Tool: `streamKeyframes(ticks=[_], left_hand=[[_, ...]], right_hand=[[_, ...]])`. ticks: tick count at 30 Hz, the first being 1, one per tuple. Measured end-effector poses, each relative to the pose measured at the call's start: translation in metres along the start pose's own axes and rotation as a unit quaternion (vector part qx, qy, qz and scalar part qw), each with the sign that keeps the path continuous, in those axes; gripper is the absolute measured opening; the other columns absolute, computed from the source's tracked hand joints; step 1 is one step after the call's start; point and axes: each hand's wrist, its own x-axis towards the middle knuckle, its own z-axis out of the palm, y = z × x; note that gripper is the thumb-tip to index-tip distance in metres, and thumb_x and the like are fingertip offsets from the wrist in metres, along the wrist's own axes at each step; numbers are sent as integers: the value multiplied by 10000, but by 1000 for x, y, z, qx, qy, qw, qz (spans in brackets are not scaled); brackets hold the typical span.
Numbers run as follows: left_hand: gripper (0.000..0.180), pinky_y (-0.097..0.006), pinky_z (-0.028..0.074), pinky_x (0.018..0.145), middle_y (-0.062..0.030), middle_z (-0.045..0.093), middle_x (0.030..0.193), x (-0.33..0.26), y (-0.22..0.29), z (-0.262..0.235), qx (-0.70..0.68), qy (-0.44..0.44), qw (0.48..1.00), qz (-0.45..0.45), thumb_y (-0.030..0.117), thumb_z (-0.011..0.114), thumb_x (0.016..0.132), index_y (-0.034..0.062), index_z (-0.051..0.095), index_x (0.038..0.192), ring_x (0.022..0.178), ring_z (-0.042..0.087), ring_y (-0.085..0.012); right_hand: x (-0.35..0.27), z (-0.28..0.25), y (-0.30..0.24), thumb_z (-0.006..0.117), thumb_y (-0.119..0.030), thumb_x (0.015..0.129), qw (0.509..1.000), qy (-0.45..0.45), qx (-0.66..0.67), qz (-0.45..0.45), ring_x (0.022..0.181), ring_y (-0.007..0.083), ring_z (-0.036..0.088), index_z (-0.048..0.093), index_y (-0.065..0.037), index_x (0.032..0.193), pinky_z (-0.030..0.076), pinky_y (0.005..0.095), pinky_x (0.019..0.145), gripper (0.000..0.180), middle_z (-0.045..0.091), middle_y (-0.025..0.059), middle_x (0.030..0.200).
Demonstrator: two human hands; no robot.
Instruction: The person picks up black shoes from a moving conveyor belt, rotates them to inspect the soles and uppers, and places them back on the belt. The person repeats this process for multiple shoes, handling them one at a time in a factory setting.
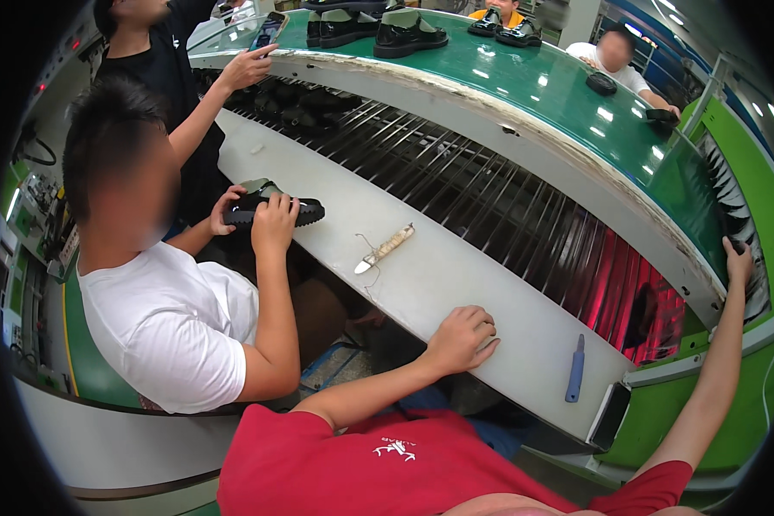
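My left hand [462, 338] rests on the white ledge [456, 275] in front of me, fingers curled together with nothing in them. My right hand [736, 261] is stretched far out to the right end of the green conveyor [576, 103], at the edge of the wire rack [490, 198], where a dark shape sits. Whether it grips anything is hidden. A small knife with a pale wrapped handle [385, 249] lies on the ledge left of my left hand. To its right lies a blue-handled tool [574, 368].
A seated co-worker in a white shirt [172, 327] holds a black shoe [271, 209] with both hands. A person in black [168, 77] stands behind, holding a phone [267, 29]. Black shoes [404, 34] ride the belt. Red-lit rods [636, 301] glow under it.
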Motion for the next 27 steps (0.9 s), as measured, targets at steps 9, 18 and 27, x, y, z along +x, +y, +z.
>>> streamKeyframes(ticks=[9, 18, 27], left_hand=[[177, -424, 544, 943, -44, 709, 1066, 4, 3, -2, 19, -7, 1000, 0, 193, 856, 886, 104, 736, 981, 1082, 694, -277], [439, -365, 603, 906, -94, 723, 1113, 7, -1, -10, -331, 67, 913, -228, 80, 794, 986, 32, 643, 1396, 1055, 738, -216], [356, -276, 606, 787, -79, 735, 1076, 59, -48, -60, -306, 216, 904, -207, 94, 757, 1052, -8, 635, 1371, 958, 748, -138]], right_hand=[[-110, -73, -122, 900, -184, 970, 769, -32, 637, -27, 1204, 277, 754, 412, 168, 1583, 602, 370, 1111, 860, 706, 233, 1354], [-383, -153, -196, 852, -440, 854, 717, -133, 658, -188, 1329, 254, 657, 599, 44, 1539, 511, 403, 1161, 876, 670, 176, 1416], [-536, -64, -187, 990, -110, 783, 689, -387, 611, -39, 1122, 159, 704, 668, -3, 1397, 583, 318, 1005, 701, 708, 89, 1249]])
